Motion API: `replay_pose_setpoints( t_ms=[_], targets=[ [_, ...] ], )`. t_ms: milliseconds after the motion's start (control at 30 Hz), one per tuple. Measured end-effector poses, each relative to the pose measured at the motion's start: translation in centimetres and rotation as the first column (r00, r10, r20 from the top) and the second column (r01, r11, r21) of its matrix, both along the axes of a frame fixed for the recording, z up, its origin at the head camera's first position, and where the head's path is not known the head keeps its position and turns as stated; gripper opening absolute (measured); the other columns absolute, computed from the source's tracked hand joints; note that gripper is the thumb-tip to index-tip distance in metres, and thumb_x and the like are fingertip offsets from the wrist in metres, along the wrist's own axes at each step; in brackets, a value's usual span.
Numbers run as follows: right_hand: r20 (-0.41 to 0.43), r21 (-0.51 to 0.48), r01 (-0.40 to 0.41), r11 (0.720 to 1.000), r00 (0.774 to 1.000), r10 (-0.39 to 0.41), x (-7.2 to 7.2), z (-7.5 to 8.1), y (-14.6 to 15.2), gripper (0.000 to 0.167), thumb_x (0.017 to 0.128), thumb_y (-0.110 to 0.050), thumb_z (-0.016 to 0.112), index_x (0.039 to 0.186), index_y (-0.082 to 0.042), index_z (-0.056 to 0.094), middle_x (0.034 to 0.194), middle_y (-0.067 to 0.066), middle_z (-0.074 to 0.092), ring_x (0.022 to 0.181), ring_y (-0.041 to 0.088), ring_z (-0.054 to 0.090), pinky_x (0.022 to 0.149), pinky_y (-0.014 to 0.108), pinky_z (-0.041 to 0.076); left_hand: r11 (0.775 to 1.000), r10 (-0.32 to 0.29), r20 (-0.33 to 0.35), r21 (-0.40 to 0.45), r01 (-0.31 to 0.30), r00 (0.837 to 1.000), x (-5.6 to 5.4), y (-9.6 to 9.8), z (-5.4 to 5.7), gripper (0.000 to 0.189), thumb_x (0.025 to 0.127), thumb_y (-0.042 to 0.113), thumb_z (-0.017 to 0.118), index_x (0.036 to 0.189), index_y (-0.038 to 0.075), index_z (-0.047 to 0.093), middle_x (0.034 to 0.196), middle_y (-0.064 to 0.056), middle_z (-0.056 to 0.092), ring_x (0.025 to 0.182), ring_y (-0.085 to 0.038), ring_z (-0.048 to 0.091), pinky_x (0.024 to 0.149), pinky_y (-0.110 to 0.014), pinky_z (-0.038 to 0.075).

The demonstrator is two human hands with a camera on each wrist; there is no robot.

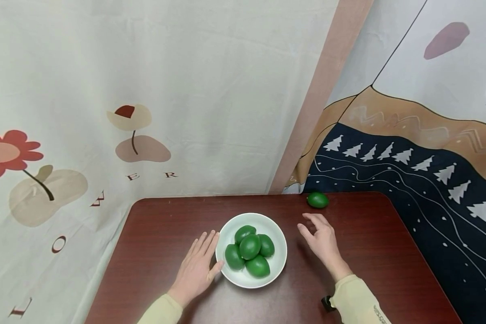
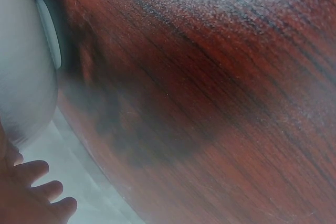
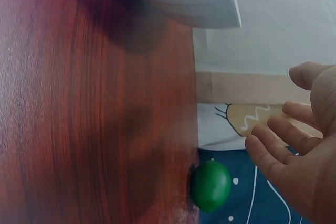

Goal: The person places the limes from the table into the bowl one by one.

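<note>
A white bowl stands on the table, with several green limes heaped inside it. My left hand rests against the bowl's left side, its fingers extended. In the left wrist view, the bowl's wall fills the upper left, beside the fingertips. One more lime lies near the table's far edge. Just short of that lime, my right hand hovers with its fingers loosely bent and nothing in them. The right wrist view shows the same lime apart from the fingers.
The dark red wooden table has rounded far corners. Behind it hangs a pale printed cloth, and a dark blue cloth with white trees covers the right side. A small black object sits at the right wrist.
</note>
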State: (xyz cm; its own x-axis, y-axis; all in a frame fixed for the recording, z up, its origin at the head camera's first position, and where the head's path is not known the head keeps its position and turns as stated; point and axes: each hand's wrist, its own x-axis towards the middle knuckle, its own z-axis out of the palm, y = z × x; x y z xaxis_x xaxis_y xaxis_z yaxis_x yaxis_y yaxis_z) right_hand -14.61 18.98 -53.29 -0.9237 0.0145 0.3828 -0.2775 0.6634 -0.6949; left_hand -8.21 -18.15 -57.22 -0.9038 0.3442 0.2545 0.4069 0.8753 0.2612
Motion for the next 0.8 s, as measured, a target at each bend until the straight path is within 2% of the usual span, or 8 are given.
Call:
replay_pose_setpoints(
  t_ms=[167, 300, 800],
  targets=[
    [0.001, 0.030, 0.008, 1.000, 1.000, -0.008, -0.5, -0.2, 0.5, 0.034, 0.087, -0.008, 0.080, 0.119, 0.001, 0.073, 0.112, 0.017, 0.069, 0.091, 0.034, 0.072, 0.077, 0.052, 0.062, 1.000, 0.004, 0.004, 0.003, -0.004, 1.000, 0.0, 0.0, 0.0, 0.076, 0.098, 0.046, 0.059, 0.159, 0.004, 0.039, 0.159, -0.018, 0.045, 0.148, -0.042, 0.040, 0.121, -0.056, 0.033],
    [0.033, 0.047, 0.015, 0.999, 0.999, -0.017, -0.8, -0.2, 0.9, 0.034, 0.089, -0.010, 0.079, 0.120, 0.000, 0.073, 0.115, 0.018, 0.068, 0.092, 0.035, 0.071, 0.078, 0.051, 0.062, 1.000, 0.005, 0.005, 0.002, -0.005, 1.000, 0.0, 0.0, 0.0, 0.077, 0.098, 0.046, 0.059, 0.159, 0.004, 0.038, 0.159, -0.018, 0.045, 0.148, -0.042, 0.040, 0.122, -0.055, 0.032],
    [0.110, 0.107, 0.037, 0.994, 0.993, -0.049, -2.0, -0.7, 2.4, 0.037, 0.093, -0.014, 0.075, 0.126, 0.000, 0.070, 0.127, 0.021, 0.065, 0.109, 0.039, 0.065, 0.084, 0.055, 0.060, 1.000, -0.005, -0.015, -0.006, 0.005, 1.000, 0.0, -0.1, -0.1, 0.076, 0.099, 0.045, 0.058, 0.158, 0.003, 0.039, 0.158, -0.020, 0.046, 0.146, -0.043, 0.041, 0.119, -0.058, 0.035]
  ],
)
